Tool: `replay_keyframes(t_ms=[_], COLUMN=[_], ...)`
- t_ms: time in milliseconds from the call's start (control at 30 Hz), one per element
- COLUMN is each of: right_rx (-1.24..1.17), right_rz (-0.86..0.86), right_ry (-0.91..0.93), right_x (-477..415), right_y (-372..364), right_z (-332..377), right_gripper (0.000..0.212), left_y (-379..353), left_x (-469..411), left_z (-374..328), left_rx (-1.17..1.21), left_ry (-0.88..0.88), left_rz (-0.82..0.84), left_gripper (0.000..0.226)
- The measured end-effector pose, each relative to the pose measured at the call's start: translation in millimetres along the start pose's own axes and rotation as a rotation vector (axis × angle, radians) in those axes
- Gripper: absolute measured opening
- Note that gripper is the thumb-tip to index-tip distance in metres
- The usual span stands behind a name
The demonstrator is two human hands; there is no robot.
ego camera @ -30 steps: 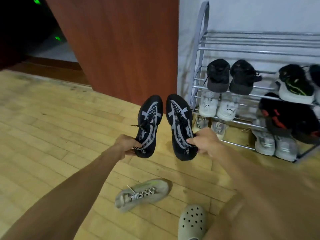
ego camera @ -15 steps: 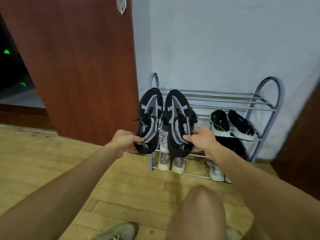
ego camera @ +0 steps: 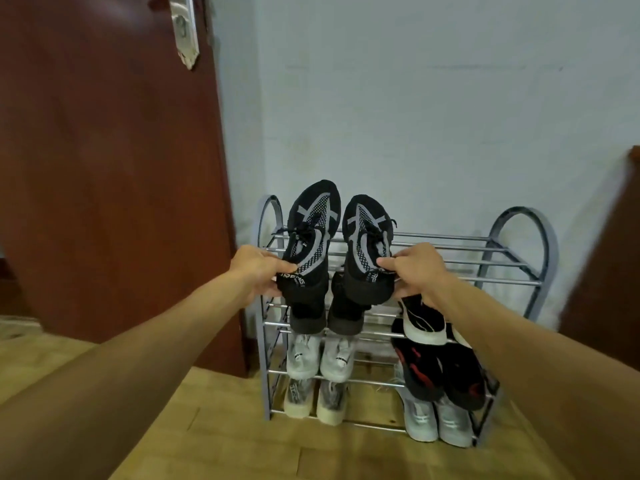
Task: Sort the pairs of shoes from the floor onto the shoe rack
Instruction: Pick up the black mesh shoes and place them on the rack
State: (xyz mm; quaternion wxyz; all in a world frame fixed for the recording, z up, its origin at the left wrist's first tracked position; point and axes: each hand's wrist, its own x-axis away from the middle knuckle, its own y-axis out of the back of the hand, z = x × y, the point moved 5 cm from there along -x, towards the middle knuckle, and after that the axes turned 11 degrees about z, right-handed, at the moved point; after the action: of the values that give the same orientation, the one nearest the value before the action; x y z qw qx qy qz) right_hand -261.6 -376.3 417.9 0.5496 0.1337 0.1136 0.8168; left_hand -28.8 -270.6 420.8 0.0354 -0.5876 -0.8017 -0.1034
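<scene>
I hold a pair of black and grey mesh sneakers, toes pointing up and away. My left hand [ego camera: 258, 270] grips the heel of the left sneaker [ego camera: 311, 233]. My right hand [ego camera: 417, 271] grips the heel of the right sneaker [ego camera: 367, 244]. Both shoes hang over the left end of the top shelf of the silver metal shoe rack [ego camera: 495, 258]. The rest of that top shelf is bare. Whether the soles touch the bars I cannot tell.
Lower shelves carry black shoes [ego camera: 308, 315], white sneakers [ego camera: 320, 356], grey shoes [ego camera: 313, 400], a black and white pair [ego camera: 424, 320], a black and red pair [ego camera: 440, 372] and pale grey sneakers [ego camera: 436, 420]. A brown door [ego camera: 110, 168] stands left; the blue wall is behind.
Both hands have lifted the black sneakers from floor height up to the rack's top shelf. My view has risen, so the floor shoes have left the frame.
</scene>
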Motion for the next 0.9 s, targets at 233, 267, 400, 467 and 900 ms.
replay_keyframes(t_ms=[233, 267, 400, 467, 900], right_rx=[-0.068, -0.046, 0.021, -0.004, 0.339], right_rz=[-0.021, -0.023, 0.007, 0.016, 0.045], right_ry=[-0.013, -0.016, -0.044, -0.071, -0.07], right_x=[-67.3, -76.0, -99.3, -104.9, -54.0], right_y=[-7.1, -8.1, -17.3, -22.0, -45.7], right_z=[13.3, 11.6, 3.8, -0.3, 9.4], right_gripper=[0.015, 0.016, 0.028, 0.034, 0.024], left_y=[0.1, 1.1, 5.3, 8.2, 2.2], left_x=[-71.1, -78.9, -101.5, -106.9, -57.2], left_z=[-24.5, -24.0, -16.5, -10.7, 5.8], left_rx=[-0.039, -0.046, -0.088, -0.127, -0.253], left_ry=[0.008, 0.018, 0.066, 0.094, -0.013], left_rz=[-0.016, -0.013, -0.017, -0.033, -0.085], left_gripper=[0.025, 0.024, 0.019, 0.019, 0.025])
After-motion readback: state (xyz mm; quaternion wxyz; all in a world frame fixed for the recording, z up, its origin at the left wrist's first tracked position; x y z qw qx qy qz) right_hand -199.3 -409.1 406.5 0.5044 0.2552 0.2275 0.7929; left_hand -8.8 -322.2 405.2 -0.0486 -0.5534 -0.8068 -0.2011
